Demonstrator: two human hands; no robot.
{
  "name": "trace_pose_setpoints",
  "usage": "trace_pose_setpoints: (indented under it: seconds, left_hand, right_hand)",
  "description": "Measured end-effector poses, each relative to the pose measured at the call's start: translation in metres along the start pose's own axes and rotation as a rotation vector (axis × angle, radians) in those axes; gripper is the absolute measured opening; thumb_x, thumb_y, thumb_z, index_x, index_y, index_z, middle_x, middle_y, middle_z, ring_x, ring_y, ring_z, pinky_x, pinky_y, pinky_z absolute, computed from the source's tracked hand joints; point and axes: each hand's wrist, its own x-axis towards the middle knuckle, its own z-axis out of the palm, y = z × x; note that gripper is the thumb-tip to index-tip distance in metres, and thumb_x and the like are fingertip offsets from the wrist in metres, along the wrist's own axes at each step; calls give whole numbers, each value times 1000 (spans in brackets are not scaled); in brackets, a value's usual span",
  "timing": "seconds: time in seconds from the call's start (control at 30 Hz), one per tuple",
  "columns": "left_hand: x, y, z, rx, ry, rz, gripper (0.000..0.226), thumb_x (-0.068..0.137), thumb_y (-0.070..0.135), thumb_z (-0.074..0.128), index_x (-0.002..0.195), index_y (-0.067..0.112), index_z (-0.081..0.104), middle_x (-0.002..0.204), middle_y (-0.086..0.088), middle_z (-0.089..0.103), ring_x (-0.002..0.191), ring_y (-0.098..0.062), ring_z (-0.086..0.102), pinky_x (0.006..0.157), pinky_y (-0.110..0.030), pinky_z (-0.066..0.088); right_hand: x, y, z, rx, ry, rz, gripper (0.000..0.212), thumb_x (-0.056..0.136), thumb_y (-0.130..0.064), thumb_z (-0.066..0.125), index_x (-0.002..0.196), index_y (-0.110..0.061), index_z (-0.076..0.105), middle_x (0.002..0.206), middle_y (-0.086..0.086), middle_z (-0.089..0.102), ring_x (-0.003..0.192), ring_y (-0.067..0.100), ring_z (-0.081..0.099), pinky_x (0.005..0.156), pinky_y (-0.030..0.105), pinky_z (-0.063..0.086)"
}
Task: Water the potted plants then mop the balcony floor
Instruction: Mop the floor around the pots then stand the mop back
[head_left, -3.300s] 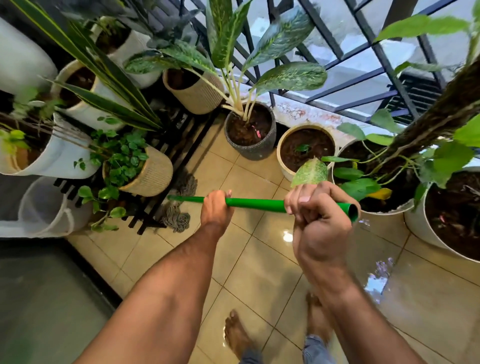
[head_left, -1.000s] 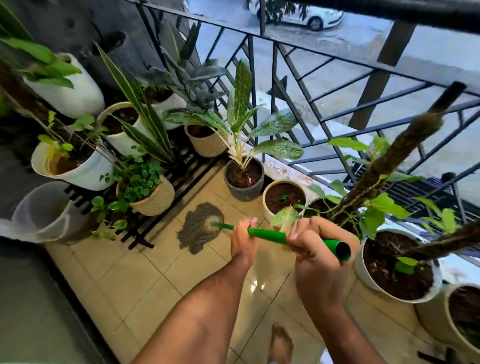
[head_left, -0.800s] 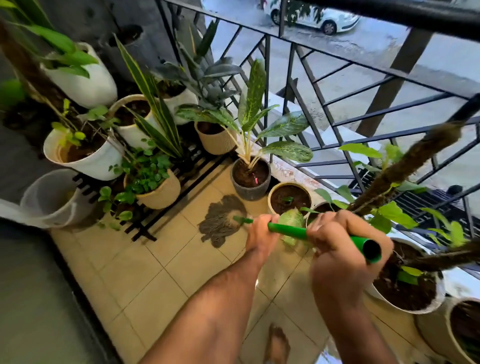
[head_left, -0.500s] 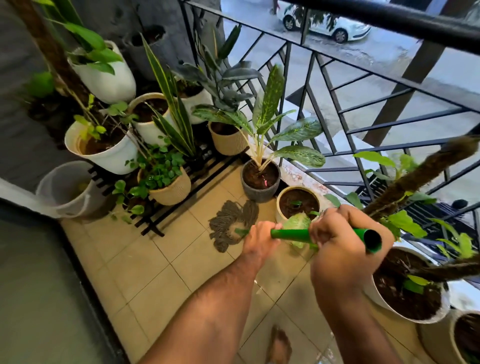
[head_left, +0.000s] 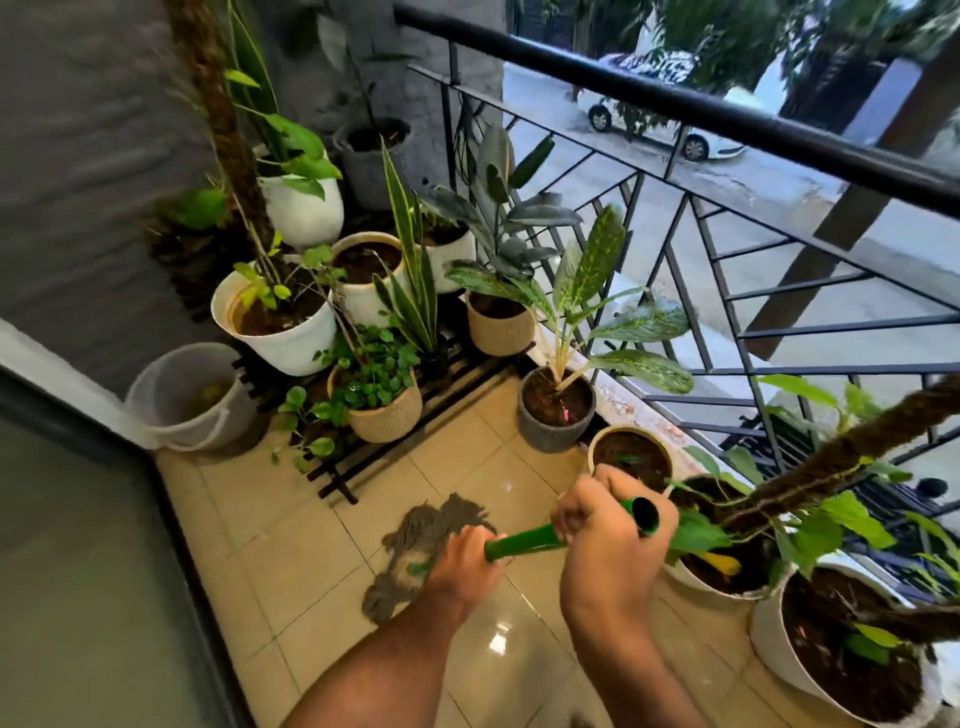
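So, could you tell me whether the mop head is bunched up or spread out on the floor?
Spread out: the mop head lies fanned flat on the floor tiles.

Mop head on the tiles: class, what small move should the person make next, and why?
Probably another short pull toward the feet. Both the left hand and right hand grip the green handle, the mop head lies flat on the tiled floor, and the tiles nearer the person already shine wet, while those beside it look dull.
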Motion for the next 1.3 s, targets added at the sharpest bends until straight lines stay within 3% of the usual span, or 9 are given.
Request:
trace_pose_setpoints:
  seconds: [0.1, 0.27, 0.37, 0.6, 0.7, 0.83, 0.93, 1.1, 1.3]
  left_hand:
    - [-2, -36, -19, 22, -18, -6, 22, 95, 36, 59, 112, 24, 65, 92, 13, 57, 74, 0, 52, 55, -12, 36]
    - [5, -93, -55, 70, -53, 14, 17, 97, 33, 57, 111, 26, 62, 92, 13, 52, 80, -3, 53, 59, -13, 36]
    - [11, -124, -76, 106, -39, 2, 16, 97, 33, 54, 109, 27, 63, 95, 11, 55, 86, -8, 55, 70, -21, 41]
    - [24, -173, -123, 84, 11, -46, 20, 96, 34, 51, 103, 25, 67, 107, 1, 69, 105, -21, 67, 80, -31, 49]
    - [26, -186, -139, 114, 1, -31, 21, 94, 33, 53, 109, 25, 66, 113, 1, 69, 111, -21, 65, 85, -31, 49]
    - [39, -211, -163, 153, -12, -47, 26, 96, 33, 51, 117, 24, 63, 122, -2, 65, 119, -23, 60, 97, -34, 48]
    - [52, -224, -182, 127, -33, -54, 31, 94, 28, 54, 124, 24, 61, 129, -2, 61, 125, -23, 55, 104, -37, 44]
    - [72, -255, -215, 59, -3, -121, 38, 96, 28, 55, 133, 18, 58, 138, -7, 57, 132, -27, 50, 109, -35, 38]
    - [97, -283, -252, 17, -1, -202, 27, 100, 33, 47, 108, 18, 69, 118, -9, 68, 117, -29, 61, 98, -37, 47]
  right_hand:
    - [-12, 3, 29, 19, -16, 36, 24, 57, -5, 54, 46, 4, 34, 51, 26, 26, 52, 23, 31, 47, 47, 22]
    - [-36, 17, 81, 43, -64, 63, 24, 60, -5, 53, 48, 5, 35, 49, 13, 30, 53, 19, 31, 49, 39, 27]
    - [-52, 23, 114, 18, -106, 33, 24, 62, -5, 54, 46, -1, 37, 47, 8, 32, 51, 16, 34, 46, 25, 32]
    - [-75, 31, 182, 46, -202, -17, 27, 64, 0, 54, 45, -10, 38, 46, -4, 34, 48, 9, 33, 45, 23, 31]
    - [-77, 34, 196, 39, -213, -14, 27, 65, -2, 54, 45, -13, 40, 48, 3, 35, 50, 13, 35, 46, 27, 32]
    - [-79, 37, 229, 43, -235, 7, 24, 64, -3, 54, 48, -3, 37, 53, 22, 32, 53, 23, 31, 51, 38, 27]
    - [-76, 40, 255, 78, -274, 0, 26, 64, -2, 53, 50, 4, 33, 54, 25, 29, 53, 32, 27, 50, 44, 24]
    - [-73, 46, 304, 148, -402, -25, 26, 65, 3, 52, 50, 5, 31, 52, 19, 26, 53, 29, 24, 48, 29, 24]
    - [-61, 60, 354, 241, -488, 8, 34, 68, -10, 59, 52, 3, 32, 54, 15, 27, 53, 13, 29, 49, 22, 28]
